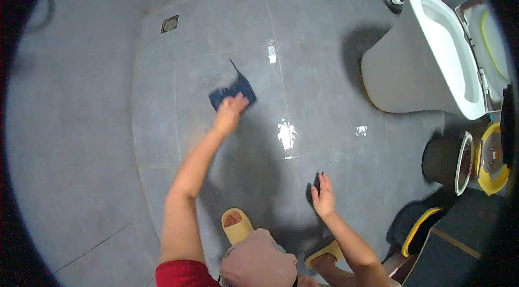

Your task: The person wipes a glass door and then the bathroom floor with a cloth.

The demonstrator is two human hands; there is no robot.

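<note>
My left hand reaches forward and presses a dark blue cloth against the wet grey tile floor. The fingers are somewhat blurred and bent onto the cloth, whose thin corner or strap trails away from me. Nearer my body, my right hand is over the floor with nothing in it. Its fingers point forward and its thumb stands apart, with a dark shadow just left of it.
A white toilet with its lid raised stands at right. Below it are a dark bin with a white rim and a yellow-rimmed container. A square floor drain lies at upper left. Yellow slippers are on my feet.
</note>
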